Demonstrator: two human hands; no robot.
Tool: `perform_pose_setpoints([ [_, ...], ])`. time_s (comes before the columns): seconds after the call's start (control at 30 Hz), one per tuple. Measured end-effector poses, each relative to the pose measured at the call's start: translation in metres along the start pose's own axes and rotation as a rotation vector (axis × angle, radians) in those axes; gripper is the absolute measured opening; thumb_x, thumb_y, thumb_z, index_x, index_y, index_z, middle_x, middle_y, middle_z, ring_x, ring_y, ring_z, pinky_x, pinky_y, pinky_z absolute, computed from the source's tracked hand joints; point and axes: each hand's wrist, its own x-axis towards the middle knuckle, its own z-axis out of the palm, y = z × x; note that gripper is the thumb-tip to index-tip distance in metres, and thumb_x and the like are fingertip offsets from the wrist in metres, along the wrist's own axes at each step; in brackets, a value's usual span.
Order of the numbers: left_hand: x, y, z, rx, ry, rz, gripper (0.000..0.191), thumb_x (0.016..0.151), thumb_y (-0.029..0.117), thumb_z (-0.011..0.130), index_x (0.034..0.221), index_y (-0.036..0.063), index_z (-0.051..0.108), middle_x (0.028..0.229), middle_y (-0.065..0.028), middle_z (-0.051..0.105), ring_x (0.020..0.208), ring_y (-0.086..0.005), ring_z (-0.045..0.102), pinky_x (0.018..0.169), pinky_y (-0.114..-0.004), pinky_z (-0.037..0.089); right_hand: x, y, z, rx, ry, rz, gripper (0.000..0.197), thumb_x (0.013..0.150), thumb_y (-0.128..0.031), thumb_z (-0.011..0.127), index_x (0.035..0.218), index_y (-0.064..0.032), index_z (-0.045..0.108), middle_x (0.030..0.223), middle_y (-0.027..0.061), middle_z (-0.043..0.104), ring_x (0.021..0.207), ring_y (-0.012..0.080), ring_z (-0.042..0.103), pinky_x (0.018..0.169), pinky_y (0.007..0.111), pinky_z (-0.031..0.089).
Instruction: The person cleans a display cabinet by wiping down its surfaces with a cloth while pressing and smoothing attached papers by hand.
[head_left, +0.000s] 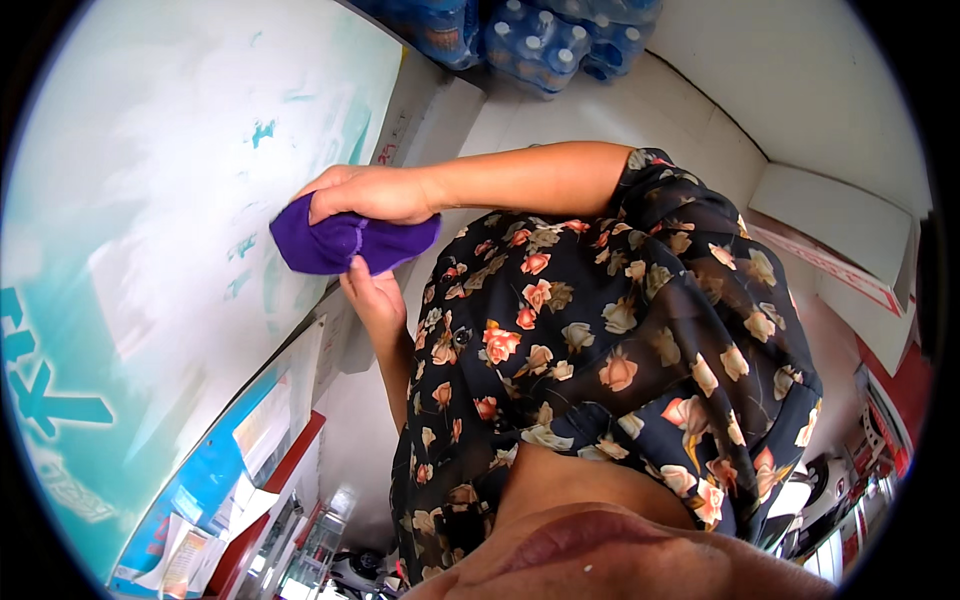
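Note:
My right hand reaches in from the upper right and grips a folded purple cloth, with its thumb over the top edge. My left hand comes up from below and holds the cloth's lower edge, one digit on the near side by a lighter seam. Behind the cloth stands a large white and teal board, bearing teal characters and small worn teal marks. Whether the cloth touches the board cannot be told. Part of each hand's fingers is hidden by the cloth or the hand.
Shrink-wrapped packs of bottles stand on the floor at the top. A blue panel with papers is below the board, near a glass display case. White boxes are at the right, with scooters at the lower right.

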Motion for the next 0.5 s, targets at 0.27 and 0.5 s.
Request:
perform_pose_setpoints([
  [0.27, 0.005, 0.098, -0.024, -0.210, 0.509, 0.253, 0.060, 0.100, 0.047, 0.047, 0.137, -0.0007, 0.052, 0.137, -0.0128, 0.057, 0.124, -0.0282, 0.056, 0.108, -0.042, 0.042, -0.015, 0.013, -0.055, -0.769, 0.055, 0.110, 0.049, 0.104, -0.041, 0.051, 0.140, -0.0078, 0.055, 0.131, 0.0097, 0.062, 0.120, 0.0208, 0.058, 0.101, 0.034, 0.048],
  [0.5, 0.046, 0.294, -0.065, 0.861, 1.180, 1.508, 0.060, 0.101, 0.023, 0.052, 0.143, -0.0137, 0.030, 0.143, -0.0288, 0.037, 0.129, -0.0343, 0.043, 0.111, -0.046, 0.033, -0.073, 0.029, -0.117, -0.800, 0.275, 0.233, 0.028, 0.103, -0.019, 0.051, 0.121, -0.0039, 0.067, 0.100, 0.0064, 0.070, 0.090, 0.0146, 0.066, 0.079, 0.029, 0.053],
])
